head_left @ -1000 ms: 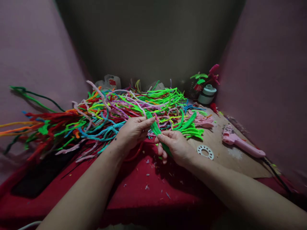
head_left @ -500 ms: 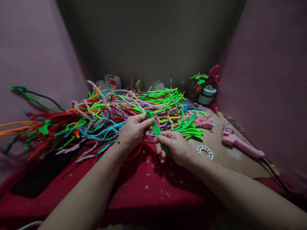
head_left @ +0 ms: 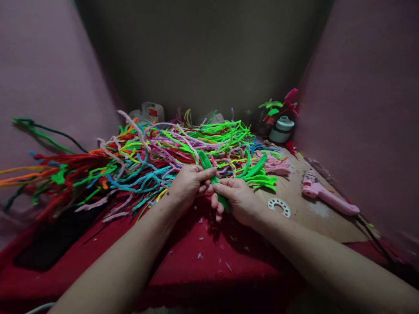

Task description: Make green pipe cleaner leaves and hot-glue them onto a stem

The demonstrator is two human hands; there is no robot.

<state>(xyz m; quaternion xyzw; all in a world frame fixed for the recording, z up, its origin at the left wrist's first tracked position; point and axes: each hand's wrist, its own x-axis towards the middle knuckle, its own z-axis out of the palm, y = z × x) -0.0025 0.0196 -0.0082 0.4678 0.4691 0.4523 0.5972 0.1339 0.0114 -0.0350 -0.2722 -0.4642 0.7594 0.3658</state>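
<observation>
A dark green leaf made of fuzzy pipe cleaner [head_left: 206,161] slants between my two hands, its rounded top end pointing up and away. My left hand [head_left: 193,181] pinches it near the middle with thumb and fingers. Just below that, my right hand [head_left: 235,194] grips the lower part, thumb on top and fingers curled beneath. The thumbs are nearly touching. Behind the hands spreads a big tangled heap of coloured pipe cleaners [head_left: 157,148]. Several bright green leaf shapes [head_left: 262,179] lie just beyond my right hand.
A pink glue gun [head_left: 330,198] and a white holed ring piece [head_left: 279,207] lie on the brown board [head_left: 340,229] at right. A pale jar [head_left: 282,129] stands at the back right. On the red cloth [head_left: 183,266] lie scraps and, at left, a dark flat object [head_left: 49,244].
My left hand has slid down the green leaf from near its top end to its middle, closer to my right hand. My right hand keeps its hold.
</observation>
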